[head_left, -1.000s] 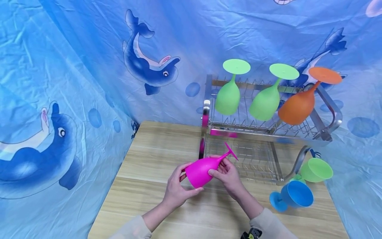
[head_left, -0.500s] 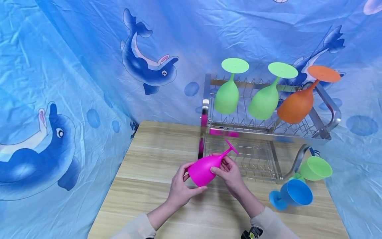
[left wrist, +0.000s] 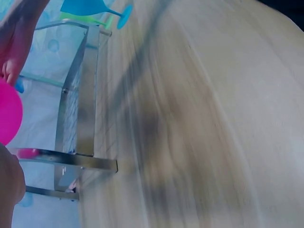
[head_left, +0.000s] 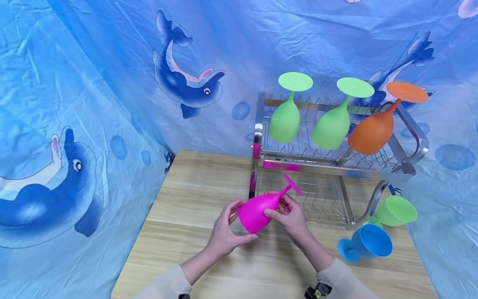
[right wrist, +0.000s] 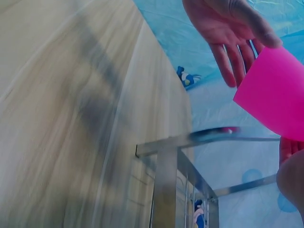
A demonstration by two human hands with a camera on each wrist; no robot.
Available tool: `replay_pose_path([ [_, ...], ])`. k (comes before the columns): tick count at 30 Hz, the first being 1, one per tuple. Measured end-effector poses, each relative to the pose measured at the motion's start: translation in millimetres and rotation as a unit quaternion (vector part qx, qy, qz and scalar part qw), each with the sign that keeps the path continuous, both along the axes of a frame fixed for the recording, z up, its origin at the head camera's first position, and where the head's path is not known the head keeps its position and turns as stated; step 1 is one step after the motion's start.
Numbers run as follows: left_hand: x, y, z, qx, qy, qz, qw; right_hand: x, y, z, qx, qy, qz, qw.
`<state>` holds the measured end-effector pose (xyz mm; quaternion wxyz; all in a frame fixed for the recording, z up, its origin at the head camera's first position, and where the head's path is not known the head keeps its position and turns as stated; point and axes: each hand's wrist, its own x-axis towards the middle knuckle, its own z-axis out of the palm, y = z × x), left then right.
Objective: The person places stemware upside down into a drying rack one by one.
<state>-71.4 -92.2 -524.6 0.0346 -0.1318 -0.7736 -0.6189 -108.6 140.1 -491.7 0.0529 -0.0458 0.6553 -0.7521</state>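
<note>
A bright pink wine glass (head_left: 258, 214) is held tilted above the table, its stem and foot pointing up and right toward the rack. My right hand (head_left: 293, 220) grips it where bowl meets stem, thumb on the near side and fingers behind. At the rim end is my left hand (head_left: 223, 236), thumb at the lower edge and fingers by the upper edge. In the right wrist view the left hand (right wrist: 228, 28) has its fingers nearly straight and spread, the thumb tip at the bowl's rim. Only part of the pink bowl (left wrist: 8, 111) enters the left wrist view.
A two-tier metal dish rack (head_left: 336, 168) stands behind the hands. Two green wine glasses (head_left: 285, 122) and an orange one (head_left: 371, 132) sit upside down on its top tier. A blue glass (head_left: 373, 241) and a green glass (head_left: 395, 211) lie at the table's right.
The pink wine glass and both hands have shifted slightly to the right, and the foot has turned a little. The glasses on the rack and table stay put.
</note>
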Motion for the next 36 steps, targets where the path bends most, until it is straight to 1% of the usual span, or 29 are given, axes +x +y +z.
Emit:
replay_pose_path([
  [5, -8.3, -5, 5.6, -0.002, 0.013, -0.006, 0.9999, 2.3, 20, -2.4, 0.062, 0.003, -0.038, 0.997],
  [10, -18.1, -9, 9.2, -0.008, 0.025, -0.003, 0.9996, 5.5, 49, -5.8, 0.119, -0.009, -0.089, 0.989],
  [13, -24.2, -9, 12.5, -0.015, 0.028, 0.005, 0.9995, 5.6, 69, -6.6, 0.160, -0.014, -0.118, 0.980],
  [16, -32.0, -8, 17.3, -0.024, 0.033, 0.020, 0.9990, 4.1, 88, -6.6, 0.199, -0.011, -0.149, 0.969],
  [19, -42.1, -4, 23.4, -0.024, 0.047, 0.036, 0.9980, 2.2, 104, -7.7, 0.223, -0.008, -0.185, 0.957],
  [22, -53.2, 1, 32.5, -0.012, 0.067, 0.051, 0.9964, 0.9, 115, -10.1, 0.246, -0.010, -0.217, 0.945],
  [24, -61.4, 4, 42.1, -0.003, 0.080, 0.064, 0.9947, -0.5, 119, -12.2, 0.261, -0.014, -0.235, 0.936],
  [27, -74.8, 8, 63.1, 0.004, 0.097, 0.081, 0.9920, -2.9, 124, -15.3, 0.282, -0.010, -0.257, 0.924],
  [28, -79.7, 9, 71.7, 0.005, 0.103, 0.087, 0.9909, -3.7, 125, -16.3, 0.289, -0.005, -0.262, 0.921],
  [32, -98.9, 16, 111.1, 0.010, 0.133, 0.102, 0.9858, -8.2, 130, -22.6, 0.303, 0.020, -0.274, 0.912],
  [34, -107.9, 19, 129.7, 0.018, 0.142, 0.107, 0.9838, -11.2, 132, -27.4, 0.313, 0.029, -0.282, 0.906],
  [36, -116.4, 22, 145.1, 0.026, 0.144, 0.112, 0.9829, -14.9, 134, -32.3, 0.319, 0.040, -0.291, 0.901],
])
